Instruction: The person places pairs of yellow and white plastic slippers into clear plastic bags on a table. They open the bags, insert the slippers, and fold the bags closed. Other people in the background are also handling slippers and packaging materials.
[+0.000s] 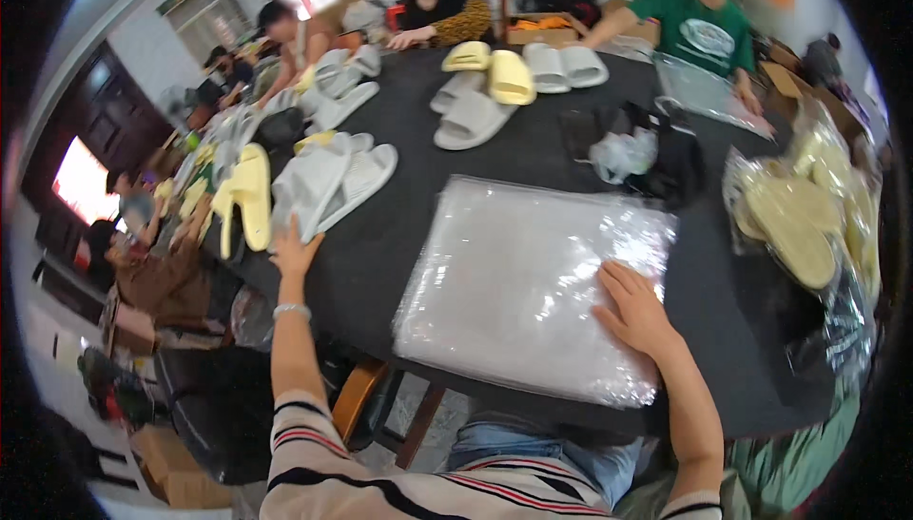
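Note:
My left hand [296, 250] reaches to the near end of a pair of light grey slippers [319, 178], its fingers stretched out and thumb apart, touching them. In front of me lies a neat stack of clear plastic bags [504, 282], shiny and slightly crinkled at the edges. My right hand [633, 309] rests flat on the right part of that stack, fingers stretched out. Beside the grey slippers, to the left, is a pale yellow pair [247, 199]. Neither hand appears to have anything gripped in it.
More grey slippers [473, 121] and yellow slippers [512, 77] sit across the black table [380, 273]. Bagged yellow slippers [794, 221] lie at the right edge. Dark and clear crumpled plastic [625, 154] lies behind the stack. Several people work around the table, one in a green shirt [706, 30].

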Action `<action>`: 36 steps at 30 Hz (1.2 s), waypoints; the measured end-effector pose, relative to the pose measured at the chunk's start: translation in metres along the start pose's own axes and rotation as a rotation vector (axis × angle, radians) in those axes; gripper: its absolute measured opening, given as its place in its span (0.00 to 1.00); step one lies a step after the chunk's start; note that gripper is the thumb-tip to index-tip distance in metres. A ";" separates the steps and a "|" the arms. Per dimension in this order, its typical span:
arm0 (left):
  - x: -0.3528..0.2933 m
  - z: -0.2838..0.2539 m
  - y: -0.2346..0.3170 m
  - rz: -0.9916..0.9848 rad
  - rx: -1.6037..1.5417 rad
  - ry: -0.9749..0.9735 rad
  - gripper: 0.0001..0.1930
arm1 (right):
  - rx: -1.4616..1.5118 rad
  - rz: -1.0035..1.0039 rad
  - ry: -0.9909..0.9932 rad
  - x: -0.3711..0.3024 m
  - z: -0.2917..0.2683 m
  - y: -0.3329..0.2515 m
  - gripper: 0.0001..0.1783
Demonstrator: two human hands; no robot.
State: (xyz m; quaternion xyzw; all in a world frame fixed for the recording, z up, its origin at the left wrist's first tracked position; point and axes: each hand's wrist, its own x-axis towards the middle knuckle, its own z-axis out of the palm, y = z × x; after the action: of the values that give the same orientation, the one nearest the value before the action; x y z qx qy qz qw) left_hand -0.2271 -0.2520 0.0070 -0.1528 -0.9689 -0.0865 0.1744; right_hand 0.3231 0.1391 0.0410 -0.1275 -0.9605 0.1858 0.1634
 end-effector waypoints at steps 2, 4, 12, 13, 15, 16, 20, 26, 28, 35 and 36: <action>-0.018 -0.003 0.012 -0.045 -0.101 0.076 0.52 | -0.011 -0.016 0.014 0.000 0.001 0.000 0.29; -0.038 -0.004 0.034 0.099 -0.191 0.202 0.48 | 0.012 -0.047 0.033 -0.001 -0.002 0.002 0.27; -0.141 -0.056 0.187 0.106 -1.349 -0.783 0.31 | 0.183 0.292 0.502 0.000 -0.017 0.043 0.31; -0.148 -0.068 0.201 0.105 -1.409 -0.854 0.32 | 0.215 0.353 0.553 0.000 -0.009 0.055 0.32; -0.157 -0.084 0.223 0.103 -1.489 -0.961 0.32 | 0.428 0.427 0.527 0.001 0.008 0.076 0.35; -0.160 -0.089 0.231 0.103 -1.503 -0.992 0.32 | 0.535 0.459 0.515 0.002 0.013 0.081 0.37; -0.171 -0.098 0.248 0.120 -1.485 -0.936 0.33 | 0.611 0.387 0.457 0.001 0.022 0.068 0.43; -0.171 -0.064 0.231 0.497 -0.970 -0.626 0.32 | 0.620 0.408 0.463 0.003 0.010 0.057 0.43; -0.159 -0.049 0.219 0.665 -0.720 -0.461 0.31 | 0.509 0.384 0.652 -0.002 0.001 0.082 0.43; -0.167 -0.054 0.224 0.589 -0.809 -0.421 0.28 | 0.699 0.539 1.423 -0.044 -0.068 0.161 0.39; -0.169 -0.059 0.226 0.587 -0.804 -0.415 0.28 | 0.723 0.526 1.483 -0.054 -0.079 0.168 0.38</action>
State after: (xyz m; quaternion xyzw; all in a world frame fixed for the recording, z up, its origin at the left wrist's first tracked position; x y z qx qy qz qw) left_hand 0.0159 -0.0981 0.0253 -0.4857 -0.7901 -0.3661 -0.0763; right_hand 0.4321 0.2983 0.0287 -0.3740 -0.4272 0.3805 0.7300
